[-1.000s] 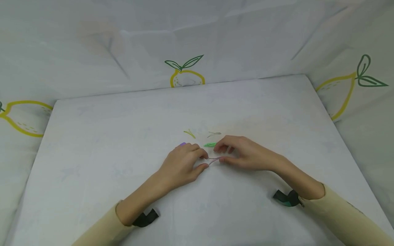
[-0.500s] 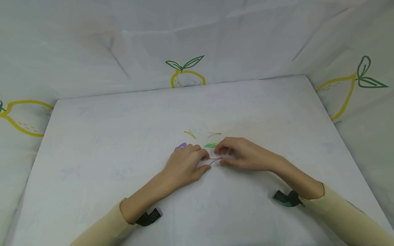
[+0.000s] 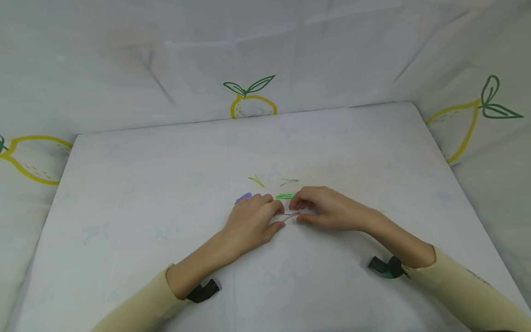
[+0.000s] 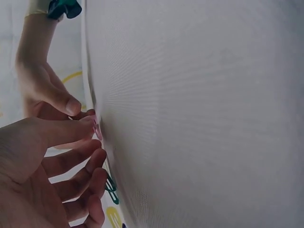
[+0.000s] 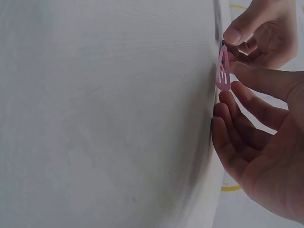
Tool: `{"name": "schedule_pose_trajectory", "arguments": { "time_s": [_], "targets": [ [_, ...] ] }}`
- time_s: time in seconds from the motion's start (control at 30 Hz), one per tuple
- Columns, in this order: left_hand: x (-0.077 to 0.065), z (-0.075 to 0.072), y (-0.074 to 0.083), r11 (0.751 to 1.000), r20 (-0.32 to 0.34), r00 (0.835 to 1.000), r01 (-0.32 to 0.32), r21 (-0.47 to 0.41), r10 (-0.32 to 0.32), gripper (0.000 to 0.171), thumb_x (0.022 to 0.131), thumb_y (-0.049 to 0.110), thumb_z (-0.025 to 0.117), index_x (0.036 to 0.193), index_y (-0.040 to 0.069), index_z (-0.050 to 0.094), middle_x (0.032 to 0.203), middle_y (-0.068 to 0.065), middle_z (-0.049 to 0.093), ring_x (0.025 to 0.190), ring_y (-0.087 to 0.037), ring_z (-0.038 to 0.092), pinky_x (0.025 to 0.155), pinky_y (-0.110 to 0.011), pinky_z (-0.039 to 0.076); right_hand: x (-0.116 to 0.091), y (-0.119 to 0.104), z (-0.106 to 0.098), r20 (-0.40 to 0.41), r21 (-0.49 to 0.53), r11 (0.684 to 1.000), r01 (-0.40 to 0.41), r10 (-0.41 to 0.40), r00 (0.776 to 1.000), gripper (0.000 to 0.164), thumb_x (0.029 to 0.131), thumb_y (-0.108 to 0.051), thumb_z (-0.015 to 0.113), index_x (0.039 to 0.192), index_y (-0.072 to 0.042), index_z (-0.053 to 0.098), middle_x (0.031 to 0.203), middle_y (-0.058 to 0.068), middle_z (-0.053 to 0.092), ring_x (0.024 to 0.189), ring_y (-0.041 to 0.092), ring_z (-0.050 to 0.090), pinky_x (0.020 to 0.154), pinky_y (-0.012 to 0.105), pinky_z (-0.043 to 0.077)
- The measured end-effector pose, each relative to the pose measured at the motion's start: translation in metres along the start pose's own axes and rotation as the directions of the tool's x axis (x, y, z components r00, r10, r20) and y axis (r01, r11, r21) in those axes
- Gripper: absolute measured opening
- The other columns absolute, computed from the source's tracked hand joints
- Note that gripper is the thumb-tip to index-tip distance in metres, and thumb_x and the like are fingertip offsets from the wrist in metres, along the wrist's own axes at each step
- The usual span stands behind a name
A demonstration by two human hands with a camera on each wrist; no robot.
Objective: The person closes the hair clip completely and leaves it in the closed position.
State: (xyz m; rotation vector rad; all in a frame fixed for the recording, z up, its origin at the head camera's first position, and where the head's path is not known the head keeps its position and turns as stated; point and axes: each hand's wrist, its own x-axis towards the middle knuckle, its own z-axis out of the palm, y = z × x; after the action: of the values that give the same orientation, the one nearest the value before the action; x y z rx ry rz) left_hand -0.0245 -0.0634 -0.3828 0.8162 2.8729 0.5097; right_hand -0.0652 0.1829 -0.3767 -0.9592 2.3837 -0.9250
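Note:
A pink snap hair clip (image 3: 292, 215) is spread into a V just above the white tabletop, between my two hands. My left hand (image 3: 253, 219) pinches its left ends with thumb and forefinger. The right hand (image 3: 325, 210) has its thumb and forefinger around the other end, the remaining fingers curled. In the right wrist view the pink hair clip (image 5: 223, 76) shows its slotted face beside the right thumb. A green hair clip (image 3: 284, 196) lies just beyond the hands, near the right fingertips. Behind the left knuckles is a purple hair clip (image 3: 244, 197), partly hidden.
Farther back, a yellow hair clip (image 3: 256, 180) and a greyish hair clip (image 3: 289, 181) lie spread open. The white tabletop (image 3: 166, 184) is bordered at the back and sides by a white cloth (image 3: 332, 55) printed with lemons.
My left hand and forearm have shifted slightly to the right, exposing more of the purple hair clip. The right hand and the pink hair clip have barely moved.

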Motion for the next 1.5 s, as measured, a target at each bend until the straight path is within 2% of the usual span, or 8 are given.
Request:
{"name": "schedule_pose_trajectory", "arguments": {
  "time_s": [0.1,0.37,0.87,1.3,1.5],
  "targets": [
    [0.001,0.000,0.001,1.000,0.006,1.000,0.001,0.027,-0.001,0.023,0.093,0.035,0.087,0.110,0.021,0.080,0.097,0.005,0.073,0.086,-0.017,0.066,0.071,-0.033,0.051,0.001,0.000,0.001,-0.005,0.004,1.000,-0.019,0.019,1.000,0.019,0.099,-0.015,0.080,0.117,-0.014,0.075,0.113,-0.005,0.077,0.105,0.013,0.071,0.097,0.037,0.059],
    [0.001,0.002,0.005,0.997,-0.010,1.000,0.000,0.083,0.001,0.023,0.092,0.037,0.087,0.108,0.024,0.076,0.096,0.005,0.071,0.089,-0.020,0.067,0.086,-0.042,0.053,0.002,0.001,0.004,0.011,0.018,0.998,-0.052,0.052,0.999,0.017,0.100,-0.015,0.079,0.116,-0.013,0.075,0.111,-0.004,0.077,0.104,0.013,0.071,0.095,0.037,0.060],
    [-0.002,0.005,0.007,0.988,-0.062,0.997,-0.027,0.150,0.037,0.022,0.090,0.037,0.088,0.102,0.025,0.075,0.093,0.007,0.071,0.085,-0.018,0.067,0.081,-0.040,0.052,0.003,0.001,0.007,-0.002,-0.024,1.000,-0.002,0.002,1.000,0.015,0.098,-0.001,0.074,0.109,-0.011,0.076,0.105,-0.003,0.077,0.097,0.011,0.070,0.089,0.033,0.060],
    [-0.003,0.002,0.011,0.998,-0.048,0.998,-0.030,0.063,0.033,0.020,0.090,0.034,0.088,0.100,0.024,0.074,0.091,0.009,0.070,0.081,-0.016,0.065,0.069,-0.031,0.044,-0.001,-0.002,0.004,-0.039,-0.018,1.000,0.020,-0.021,0.999,0.015,0.099,0.000,0.072,0.104,-0.013,0.078,0.101,-0.005,0.077,0.096,0.009,0.071,0.089,0.030,0.060],
    [-0.004,0.002,0.011,0.999,-0.070,0.997,-0.038,0.030,0.040,0.017,0.089,0.027,0.088,0.098,0.022,0.074,0.089,0.010,0.069,0.079,-0.013,0.063,0.067,-0.028,0.042,-0.004,-0.004,0.002,-0.047,-0.003,0.999,0.037,-0.037,0.998,0.016,0.099,0.000,0.073,0.104,-0.014,0.077,0.101,-0.007,0.075,0.095,0.007,0.069,0.087,0.028,0.059]
  ]
}}
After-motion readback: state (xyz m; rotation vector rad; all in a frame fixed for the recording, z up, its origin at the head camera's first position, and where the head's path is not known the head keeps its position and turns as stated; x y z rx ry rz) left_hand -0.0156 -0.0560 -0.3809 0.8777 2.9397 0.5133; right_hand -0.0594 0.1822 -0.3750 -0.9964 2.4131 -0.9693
